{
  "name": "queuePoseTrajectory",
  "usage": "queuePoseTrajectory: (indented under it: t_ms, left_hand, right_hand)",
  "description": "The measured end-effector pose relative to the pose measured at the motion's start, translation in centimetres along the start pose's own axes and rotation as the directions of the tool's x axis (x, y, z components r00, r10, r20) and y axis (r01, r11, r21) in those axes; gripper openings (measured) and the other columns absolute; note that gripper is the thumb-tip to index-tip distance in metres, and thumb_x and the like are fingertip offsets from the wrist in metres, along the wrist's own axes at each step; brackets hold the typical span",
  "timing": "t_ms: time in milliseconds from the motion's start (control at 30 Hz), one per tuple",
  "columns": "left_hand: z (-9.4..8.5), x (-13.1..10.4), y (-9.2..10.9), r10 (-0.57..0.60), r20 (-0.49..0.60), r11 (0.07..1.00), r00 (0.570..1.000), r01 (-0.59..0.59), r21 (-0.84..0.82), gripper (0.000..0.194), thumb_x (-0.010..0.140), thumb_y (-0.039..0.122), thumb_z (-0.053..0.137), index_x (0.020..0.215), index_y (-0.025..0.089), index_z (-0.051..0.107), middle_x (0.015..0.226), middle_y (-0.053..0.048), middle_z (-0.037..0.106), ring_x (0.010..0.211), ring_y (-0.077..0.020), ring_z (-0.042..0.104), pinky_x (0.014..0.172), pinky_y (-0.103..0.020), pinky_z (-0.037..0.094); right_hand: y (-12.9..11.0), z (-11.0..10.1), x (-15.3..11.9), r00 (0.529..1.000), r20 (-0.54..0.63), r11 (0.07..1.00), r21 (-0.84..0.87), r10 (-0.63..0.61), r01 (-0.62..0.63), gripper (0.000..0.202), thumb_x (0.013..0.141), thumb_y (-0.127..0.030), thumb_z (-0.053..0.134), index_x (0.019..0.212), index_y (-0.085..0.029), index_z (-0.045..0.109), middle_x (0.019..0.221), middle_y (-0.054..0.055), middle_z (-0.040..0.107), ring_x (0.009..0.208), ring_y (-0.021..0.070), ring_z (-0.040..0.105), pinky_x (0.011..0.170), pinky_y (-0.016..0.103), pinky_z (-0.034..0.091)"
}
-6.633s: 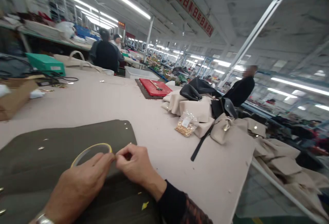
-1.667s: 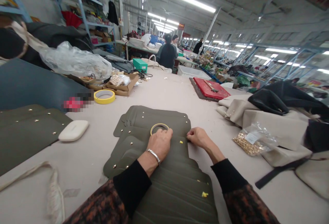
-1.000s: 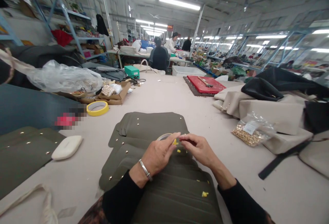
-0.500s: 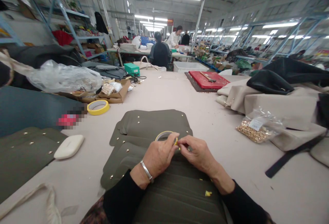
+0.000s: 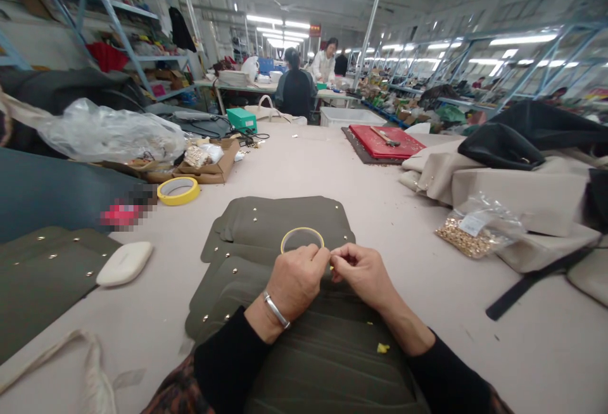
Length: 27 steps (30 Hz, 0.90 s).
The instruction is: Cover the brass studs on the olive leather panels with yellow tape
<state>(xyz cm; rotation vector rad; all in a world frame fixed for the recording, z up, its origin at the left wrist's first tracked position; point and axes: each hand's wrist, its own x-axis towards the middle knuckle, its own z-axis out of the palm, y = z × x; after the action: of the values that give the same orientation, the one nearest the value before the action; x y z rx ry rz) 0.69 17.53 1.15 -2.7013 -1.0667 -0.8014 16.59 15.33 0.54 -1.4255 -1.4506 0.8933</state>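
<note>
My left hand (image 5: 298,280) is closed around the near side of a roll of yellow tape (image 5: 303,231), whose far rim shows above the knuckles. Close beside it, my right hand (image 5: 363,273) is closed in a pinch, with a small bit of yellow tape showing at its fingertips. Both hands are over a stack of dark olive panels (image 5: 289,218) with small gold studs along their edges. A crumpled yellow scrap (image 5: 382,348) lies on the panels below my right wrist. Most of the held roll is hidden by my left fingers.
A second yellow tape roll (image 5: 178,192) and a white case (image 5: 125,264) lie left. Farther back are a cardboard box (image 5: 221,167) and a green box (image 5: 241,120). On the right are a bag of gold hardware (image 5: 468,235), beige bags (image 5: 520,195), and a hammer (image 5: 386,137) on a red slab.
My left fingers have curled down over the tape roll, and its rim stands out more above them. My right hand still pinches beside it. The view has tilted slightly.
</note>
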Motion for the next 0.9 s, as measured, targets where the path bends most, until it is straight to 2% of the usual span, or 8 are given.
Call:
queuePoseTrajectory:
  t_ms: [133, 233, 300, 367, 467, 633, 767, 900]
  left_hand:
    - [-0.1, -0.2, 0.9, 0.030, -0.052, 0.999, 0.998, -0.032, -0.023, 0.023, 0.094, 0.017, 0.036, 0.078, 0.019, 0.053, 0.068, -0.001, 0.054, 0.061, -0.0158, 0.049, 0.055, -0.029, 0.033]
    - [0.3, -0.3, 1.0, -0.029, 0.060, 0.999, 0.998, 0.030, -0.015, 0.017, 0.094, 0.018, 0.040, 0.084, 0.019, 0.054, 0.074, -0.002, 0.057, 0.067, -0.0159, 0.052, 0.059, -0.028, 0.038]
    - [0.7, -0.1, 0.8, -0.079, 0.192, 0.997, 0.978, 0.077, 0.016, 0.013, 0.093, 0.017, 0.042, 0.089, 0.020, 0.054, 0.080, -0.003, 0.060, 0.072, -0.0173, 0.055, 0.060, -0.027, 0.040]
    - [1.0, 0.1, 0.7, -0.115, 0.328, 0.993, 0.937, 0.108, 0.042, 0.012, 0.093, 0.016, 0.042, 0.092, 0.020, 0.053, 0.083, -0.003, 0.061, 0.076, -0.0193, 0.057, 0.059, -0.027, 0.042]
    - [1.2, 0.5, 0.6, -0.131, 0.453, 0.991, 0.882, 0.121, 0.051, 0.013, 0.092, 0.014, 0.041, 0.093, 0.019, 0.053, 0.085, -0.005, 0.062, 0.081, -0.0222, 0.058, 0.059, -0.029, 0.046]
    - [1.4, 0.6, 0.7, -0.121, 0.476, 0.992, 0.871, 0.126, 0.022, 0.015, 0.092, 0.013, 0.038, 0.094, 0.018, 0.052, 0.087, -0.007, 0.062, 0.085, -0.0239, 0.058, 0.064, -0.032, 0.050]
    - [1.6, 0.6, 0.5, -0.118, 0.461, 0.991, 0.879, 0.130, 0.005, 0.015, 0.092, 0.011, 0.037, 0.093, 0.017, 0.052, 0.087, -0.007, 0.062, 0.085, -0.0239, 0.058, 0.065, -0.034, 0.051]
    - [1.8, 0.5, 0.5, -0.124, 0.441, 0.990, 0.889, 0.143, -0.010, 0.014, 0.091, 0.011, 0.039, 0.091, 0.017, 0.052, 0.086, -0.007, 0.062, 0.084, -0.0236, 0.059, 0.064, -0.033, 0.051]
  right_hand:
    - [1.2, -0.8, 1.3, 0.968, -0.020, 0.927, 0.294, 0.248, -0.232, 0.026, 0.066, -0.038, 0.070, 0.068, -0.013, 0.064, 0.056, 0.001, 0.062, 0.049, 0.0128, 0.059, 0.049, 0.025, 0.052]
    - [3.0, -2.6, 2.4, 0.941, -0.043, 0.887, 0.351, 0.336, -0.301, 0.035, 0.058, -0.044, 0.076, 0.068, -0.012, 0.065, 0.062, 0.004, 0.064, 0.054, 0.0128, 0.060, 0.053, 0.025, 0.054]
    - [4.2, -3.8, 2.9, 0.944, -0.068, 0.916, 0.272, 0.324, -0.295, 0.037, 0.059, -0.046, 0.075, 0.069, -0.012, 0.066, 0.066, 0.004, 0.065, 0.054, 0.0112, 0.059, 0.054, 0.023, 0.052]
    - [5.1, -4.6, 3.2, 0.954, -0.101, 0.953, 0.146, 0.281, -0.266, 0.037, 0.064, -0.048, 0.072, 0.069, -0.013, 0.065, 0.066, 0.004, 0.065, 0.052, 0.0100, 0.058, 0.052, 0.022, 0.050]
    - [5.7, -4.6, 3.4, 0.973, -0.122, 0.980, -0.008, 0.197, -0.199, 0.035, 0.071, -0.048, 0.065, 0.071, -0.014, 0.064, 0.063, 0.003, 0.064, 0.052, 0.0109, 0.057, 0.052, 0.023, 0.049]
    - [5.4, -3.9, 4.0, 0.984, -0.130, 0.969, -0.199, 0.120, -0.144, 0.029, 0.076, -0.042, 0.056, 0.074, -0.015, 0.065, 0.058, 0.001, 0.061, 0.053, 0.0135, 0.057, 0.050, 0.023, 0.048]
    - [5.0, -3.8, 4.7, 0.992, -0.105, 0.896, -0.432, 0.066, -0.105, 0.025, 0.076, -0.037, 0.052, 0.072, -0.017, 0.067, 0.061, 0.002, 0.066, 0.056, 0.0159, 0.060, 0.054, 0.025, 0.046]
    - [5.1, -3.5, 4.8, 0.994, -0.095, 0.823, -0.568, -0.053, -0.011, 0.023, 0.075, -0.031, 0.050, 0.072, -0.019, 0.068, 0.070, 0.003, 0.070, 0.065, 0.0170, 0.064, 0.060, 0.025, 0.045]
